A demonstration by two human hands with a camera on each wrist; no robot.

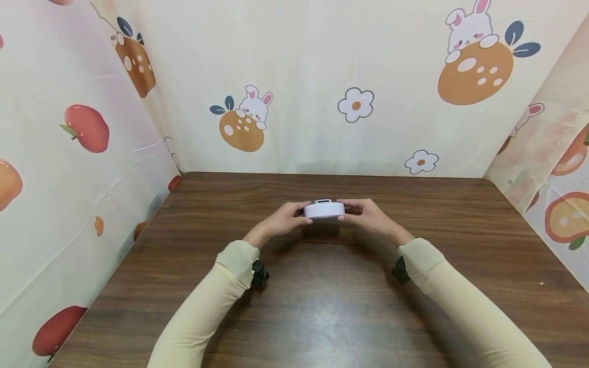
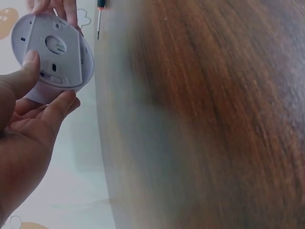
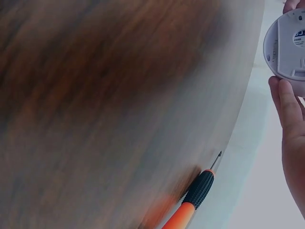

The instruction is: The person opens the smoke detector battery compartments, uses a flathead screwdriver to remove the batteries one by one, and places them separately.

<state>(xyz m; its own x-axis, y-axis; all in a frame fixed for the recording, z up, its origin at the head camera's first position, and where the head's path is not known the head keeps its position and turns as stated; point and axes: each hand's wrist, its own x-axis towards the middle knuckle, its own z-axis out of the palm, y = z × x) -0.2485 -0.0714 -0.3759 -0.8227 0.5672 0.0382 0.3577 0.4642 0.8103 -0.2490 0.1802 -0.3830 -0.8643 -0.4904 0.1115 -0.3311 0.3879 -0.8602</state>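
Note:
A round white smoke detector (image 1: 324, 210) is held up over the far half of the table, between both hands. My left hand (image 1: 285, 219) grips its left edge, thumb on the flat back and fingers around the side. On the right edge, my right hand (image 1: 368, 216) pinches it between thumb and fingers. In the left wrist view the detector's back plate (image 2: 66, 47) faces the camera, with a round hole and small slots. The right wrist view catches part of that back, with a printed label (image 3: 299, 38) in the hole.
A screwdriver (image 3: 198, 190) with an orange and black handle lies on the brown wooden table (image 1: 322, 306). Patterned curtains (image 1: 303, 76) stand behind the table's far edge and along both sides. Dark wrist devices (image 1: 259, 274) sit at both cuffs.

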